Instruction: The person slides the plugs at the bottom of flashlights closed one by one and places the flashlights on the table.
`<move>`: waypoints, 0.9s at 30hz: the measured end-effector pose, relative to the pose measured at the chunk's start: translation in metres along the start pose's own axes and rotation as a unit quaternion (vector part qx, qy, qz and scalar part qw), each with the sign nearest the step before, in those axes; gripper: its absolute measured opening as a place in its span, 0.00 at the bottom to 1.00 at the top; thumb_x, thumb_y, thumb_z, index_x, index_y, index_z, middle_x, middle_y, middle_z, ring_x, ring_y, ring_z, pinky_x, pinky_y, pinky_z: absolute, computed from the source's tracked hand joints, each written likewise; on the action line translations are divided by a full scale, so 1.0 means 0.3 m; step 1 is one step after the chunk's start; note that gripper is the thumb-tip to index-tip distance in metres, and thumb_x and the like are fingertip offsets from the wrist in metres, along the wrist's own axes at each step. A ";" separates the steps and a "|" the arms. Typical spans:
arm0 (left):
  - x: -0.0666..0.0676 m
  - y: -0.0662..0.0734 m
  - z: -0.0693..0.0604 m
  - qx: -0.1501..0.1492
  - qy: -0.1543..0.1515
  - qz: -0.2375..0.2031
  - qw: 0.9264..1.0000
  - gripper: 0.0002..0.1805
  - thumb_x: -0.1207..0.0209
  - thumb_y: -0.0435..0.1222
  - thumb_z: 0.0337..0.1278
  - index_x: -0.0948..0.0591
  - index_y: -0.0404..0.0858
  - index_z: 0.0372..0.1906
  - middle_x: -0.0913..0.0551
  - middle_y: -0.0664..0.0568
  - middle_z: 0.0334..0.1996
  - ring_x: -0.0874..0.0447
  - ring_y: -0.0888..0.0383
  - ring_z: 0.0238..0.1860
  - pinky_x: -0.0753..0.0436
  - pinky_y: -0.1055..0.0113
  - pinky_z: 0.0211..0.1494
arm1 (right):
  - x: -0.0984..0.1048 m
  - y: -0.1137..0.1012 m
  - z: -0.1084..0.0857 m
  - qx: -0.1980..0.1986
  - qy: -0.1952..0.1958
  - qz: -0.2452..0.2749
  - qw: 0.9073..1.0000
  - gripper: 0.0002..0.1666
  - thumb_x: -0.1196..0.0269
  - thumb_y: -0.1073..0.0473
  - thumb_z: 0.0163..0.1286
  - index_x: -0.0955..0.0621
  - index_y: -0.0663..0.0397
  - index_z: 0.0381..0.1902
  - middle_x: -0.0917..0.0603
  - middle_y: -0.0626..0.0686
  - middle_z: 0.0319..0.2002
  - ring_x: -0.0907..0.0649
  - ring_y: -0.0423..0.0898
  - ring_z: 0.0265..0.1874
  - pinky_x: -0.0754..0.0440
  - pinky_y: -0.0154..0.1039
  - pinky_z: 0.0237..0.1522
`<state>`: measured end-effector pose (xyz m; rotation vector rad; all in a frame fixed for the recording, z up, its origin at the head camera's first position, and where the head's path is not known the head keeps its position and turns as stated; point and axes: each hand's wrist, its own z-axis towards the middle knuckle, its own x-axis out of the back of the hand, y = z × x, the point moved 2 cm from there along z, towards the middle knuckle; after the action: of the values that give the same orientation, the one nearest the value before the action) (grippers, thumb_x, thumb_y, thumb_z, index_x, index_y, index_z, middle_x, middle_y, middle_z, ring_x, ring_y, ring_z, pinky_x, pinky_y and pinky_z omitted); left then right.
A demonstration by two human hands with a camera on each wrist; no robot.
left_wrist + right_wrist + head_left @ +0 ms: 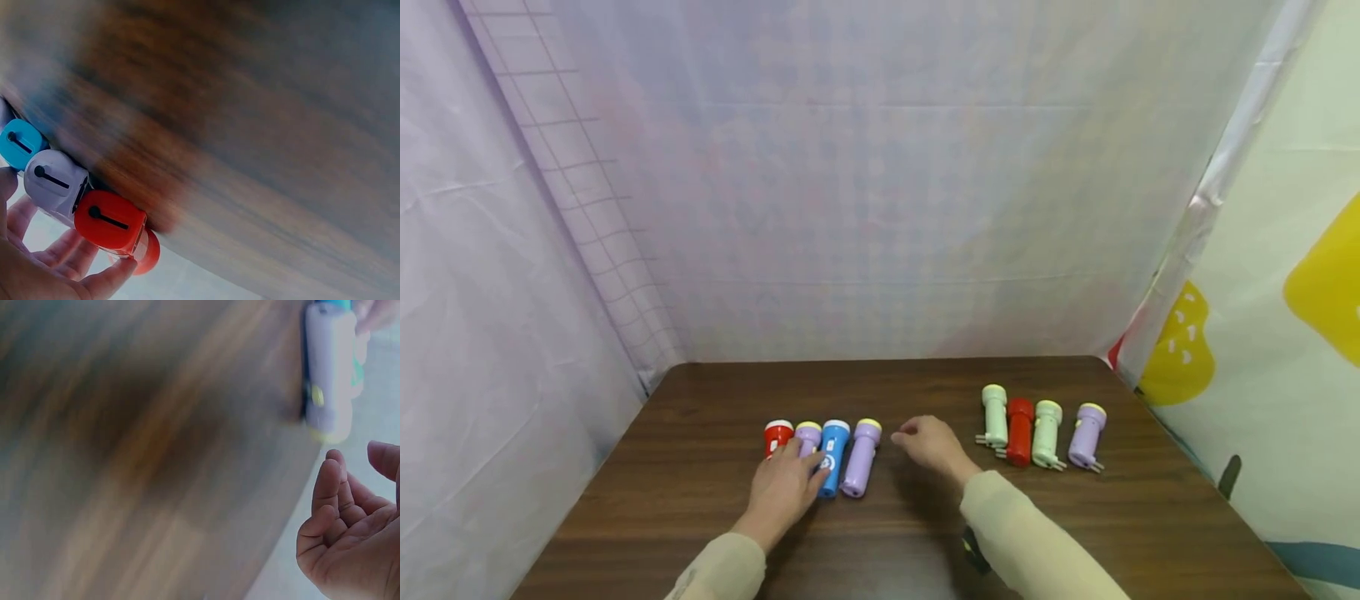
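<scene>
A row of flashlights lies left of the middle of the table: a red one (pixel 777 431), a purple one (pixel 808 435), a blue one (pixel 835 442) and another purple one (pixel 862 458). Over the first three spreads my left hand (pixel 781 490), partly covering the red and the nearer purple one. In the left wrist view its fingertips touch the red flashlight (pixel 109 219), and its thumb lies by the blue one (pixel 22 144). Just right of the row hovers my right hand (pixel 934 446), its fingers loosely bent around nothing.
On the right lie two pale green flashlights (pixel 995 415) (pixel 1047 432), a red one (pixel 1020 433) and a purple one (pixel 1086 437); plug prongs stick out at their near ends. The brown table (pixel 700 533) ends at a hanging pale cloth (pixel 880 208).
</scene>
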<state>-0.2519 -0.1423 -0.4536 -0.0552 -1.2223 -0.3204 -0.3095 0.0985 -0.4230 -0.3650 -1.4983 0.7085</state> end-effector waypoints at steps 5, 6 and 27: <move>-0.002 -0.006 0.000 0.006 -0.005 0.005 1.000 0.19 0.36 0.50 0.61 0.13 0.44 0.51 0.21 0.37 0.50 0.20 0.41 0.46 0.20 0.45 0.47 | 0.150 0.073 0.021 -0.011 0.019 -0.021 1.000 0.19 0.37 0.52 0.69 0.15 0.62 0.46 0.13 0.57 0.43 0.16 0.55 0.44 0.20 0.52 0.48; -0.002 -0.007 0.002 0.007 -0.008 0.005 1.000 0.19 0.36 0.50 0.61 0.13 0.44 0.51 0.21 0.38 0.50 0.20 0.41 0.46 0.20 0.44 0.48 | 0.186 0.093 0.024 -0.013 0.027 -0.029 0.999 0.19 0.38 0.52 0.69 0.15 0.63 0.47 0.13 0.57 0.43 0.16 0.55 0.44 0.20 0.52 0.48; 0.003 0.014 0.000 0.016 -0.033 0.015 0.999 0.20 0.37 0.50 0.62 0.14 0.44 0.52 0.21 0.39 0.50 0.21 0.40 0.48 0.22 0.42 0.51 | 0.663 0.575 -0.138 -0.143 0.065 -0.181 0.971 0.29 0.48 0.47 0.72 0.19 0.71 0.49 0.19 0.73 0.48 0.20 0.73 0.44 0.22 0.62 0.35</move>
<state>-0.2505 -0.1385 -0.4524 -0.0562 -1.2911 -0.2741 -0.3183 0.3613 -0.3804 -0.3350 -1.4917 0.1760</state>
